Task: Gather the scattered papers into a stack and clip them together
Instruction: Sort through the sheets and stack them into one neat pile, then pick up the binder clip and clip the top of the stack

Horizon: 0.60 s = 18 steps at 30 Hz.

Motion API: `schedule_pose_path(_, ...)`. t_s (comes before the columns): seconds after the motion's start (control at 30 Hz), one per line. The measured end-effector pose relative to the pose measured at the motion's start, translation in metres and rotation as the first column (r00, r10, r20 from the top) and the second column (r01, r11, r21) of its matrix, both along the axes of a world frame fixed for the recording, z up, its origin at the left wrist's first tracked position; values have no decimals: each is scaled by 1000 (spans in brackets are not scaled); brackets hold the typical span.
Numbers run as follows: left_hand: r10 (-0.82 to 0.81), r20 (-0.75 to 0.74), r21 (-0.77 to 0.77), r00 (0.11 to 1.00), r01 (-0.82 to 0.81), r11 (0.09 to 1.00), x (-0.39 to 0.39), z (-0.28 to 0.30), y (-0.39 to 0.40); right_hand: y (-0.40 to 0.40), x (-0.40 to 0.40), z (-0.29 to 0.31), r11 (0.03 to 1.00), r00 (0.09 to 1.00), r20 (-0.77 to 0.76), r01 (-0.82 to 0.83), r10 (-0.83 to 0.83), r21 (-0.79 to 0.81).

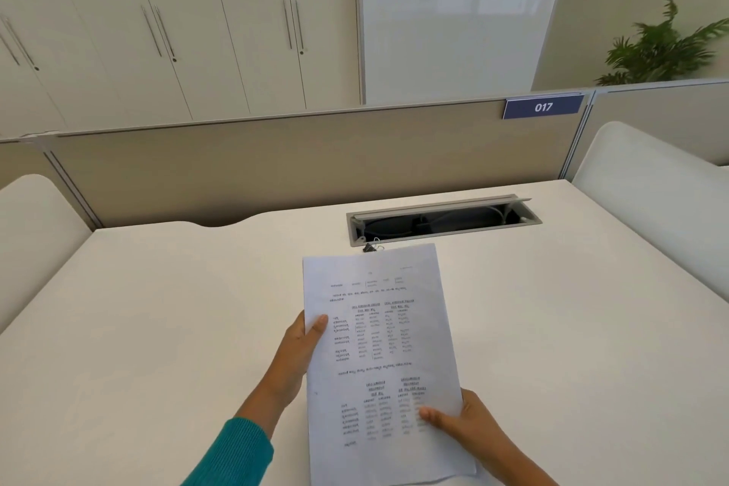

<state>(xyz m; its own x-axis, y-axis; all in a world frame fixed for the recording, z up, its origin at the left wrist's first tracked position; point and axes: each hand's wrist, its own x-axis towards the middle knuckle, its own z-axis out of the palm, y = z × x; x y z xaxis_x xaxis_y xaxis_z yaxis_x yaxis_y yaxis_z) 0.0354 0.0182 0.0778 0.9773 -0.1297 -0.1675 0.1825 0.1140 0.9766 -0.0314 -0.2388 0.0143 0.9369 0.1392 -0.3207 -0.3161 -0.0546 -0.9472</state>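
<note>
A stack of printed white papers point(378, 359) is held above the white desk point(157, 320), edges roughly aligned. My left hand point(301, 347) grips the stack's left edge, thumb on top of the page. My right hand point(465, 420) grips the lower right edge, thumb resting on the print. A small black binder clip point(371, 247) lies on the desk just beyond the top edge of the papers, partly hidden by them.
An open cable tray point(442, 221) is sunk into the desk behind the clip. Beige partition panels point(276, 166) with a "017" sign point(542, 107) border the desk at the back. White side dividers stand left and right. A plant point(662, 47) stands far right.
</note>
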Motion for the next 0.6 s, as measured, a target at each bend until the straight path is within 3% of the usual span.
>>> schedule_pose_path(0.17,73,-101,-24,992,-76,997,8,-23,-4,3,3,-6,998,999,-13,50,-51,-42)
schedule_pose_path(0.23,84,-160,-22,984,-88,996,10,-33,-3,2,11,-10,973,977,29,215,-213,-81)
schedule_pose_path(0.3,57,-226,-17,972,-62,998,7,-45,-1,0,24,-12,927,927,-2,374,-374,-18)
schedule_pose_path(0.4,54,-298,22,953,-50,999,2,-62,2,-3,50,-15,873,875,-85,482,-476,68)
schedule_pose_path(0.5,78,-319,54,945,-64,997,3,-70,3,-4,80,-12,853,852,-66,521,-519,29)
schedule_pose_path(0.6,79,-347,41,934,-69,997,8,-74,6,2,118,-7,878,884,-1,464,-467,-116)
